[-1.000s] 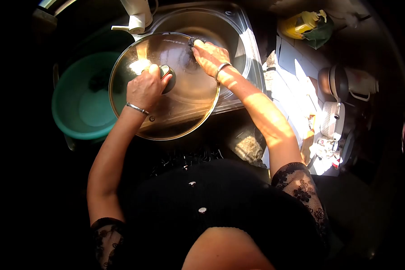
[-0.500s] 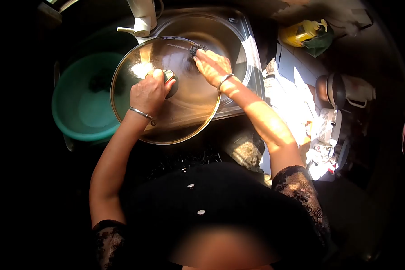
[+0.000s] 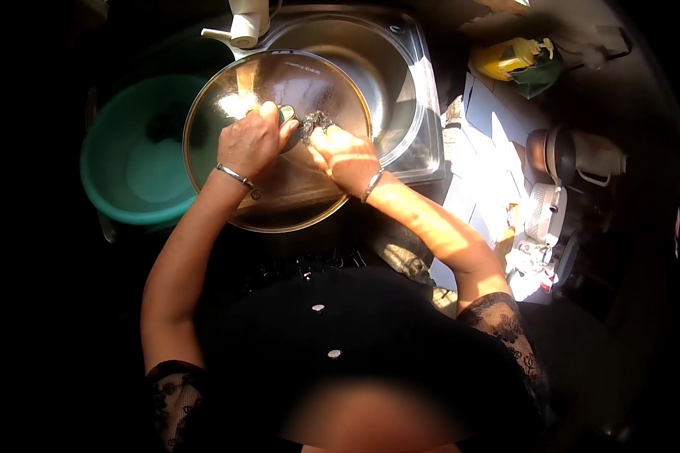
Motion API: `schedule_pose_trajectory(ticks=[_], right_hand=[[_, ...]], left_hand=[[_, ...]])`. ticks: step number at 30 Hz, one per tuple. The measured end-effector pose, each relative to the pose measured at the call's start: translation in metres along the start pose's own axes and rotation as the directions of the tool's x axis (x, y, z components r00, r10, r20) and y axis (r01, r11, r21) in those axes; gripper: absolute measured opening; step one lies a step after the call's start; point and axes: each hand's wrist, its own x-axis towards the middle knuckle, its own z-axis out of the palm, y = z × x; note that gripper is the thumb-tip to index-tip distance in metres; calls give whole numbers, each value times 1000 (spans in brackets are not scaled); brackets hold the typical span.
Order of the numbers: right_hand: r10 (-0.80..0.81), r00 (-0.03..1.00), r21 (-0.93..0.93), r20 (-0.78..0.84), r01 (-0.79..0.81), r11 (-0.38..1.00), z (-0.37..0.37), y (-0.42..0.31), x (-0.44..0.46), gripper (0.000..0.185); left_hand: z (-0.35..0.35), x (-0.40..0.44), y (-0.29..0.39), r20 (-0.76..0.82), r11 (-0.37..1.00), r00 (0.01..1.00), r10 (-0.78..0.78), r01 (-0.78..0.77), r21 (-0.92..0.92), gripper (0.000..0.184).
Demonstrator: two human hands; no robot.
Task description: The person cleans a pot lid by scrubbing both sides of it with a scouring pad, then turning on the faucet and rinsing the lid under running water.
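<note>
My gold-rimmed, clear round glass lid; dark-grey wiry scrubber.
Green round plastic basin, silver steel sink, yellow pump bottle; my black floral-lace sleeve.

The left hand grips the knob of a big glass lid, partly over the sink. The right hand holds a dark scrubber against the lid. A green basin sits alongside.

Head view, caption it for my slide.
Left hand grips a glass lid by its knob; right hand holds a scouring pad against it.
</note>
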Motion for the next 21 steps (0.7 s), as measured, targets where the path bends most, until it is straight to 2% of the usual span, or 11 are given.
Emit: schedule_pose_trajectory(ticks=[1,3,5,7,8,11,13,15,17,19,21], right_hand=[[-16,995,-80,94,24,997,4,-14,-11,15],[11,992,-19,127,-8,1000,9,-7,-5,14],[170,985,35,35,-172,985,4,24,25,16],[277,960,-80,47,-272,959,3,57,47,17],[277,958,-63,69,-273,960,1,56,44,17],[47,997,-24,55,-45,999,4,2,4,16],[-14,997,3,80,13,1000,8,-20,-13,15],[63,998,34,-1,-63,997,4,-3,6,14],[221,973,-33,74,-219,975,5,36,43,16],[244,965,-14,97,-244,970,2,46,51,21],[61,998,84,-33,-58,995,5,23,21,12]], left_hand=[[0,0,-1,-2,1000,1000,0,0,-17,36],[-1,2,-3,-8,1000,1000,-7,7,-26,35],[-2,1,-2,2,1000,1000,-17,17,-25,35],[-2,-1,-1,21,999,1000,-19,19,-27,35],[-4,0,-2,25,1000,1000,-9,9,-24,35],[-3,2,-2,18,1000,1000,-6,6,-9,34],[0,1,-3,14,1000,1000,0,1,-26,34],[-1,2,-5,21,1000,1000,-3,4,-15,34],[-2,2,-4,46,1000,999,-10,9,12,34],[1,-3,-3,16,1000,1000,0,1,-25,35],[-1,4,-5,-15,1000,1000,6,-7,-25,35]])
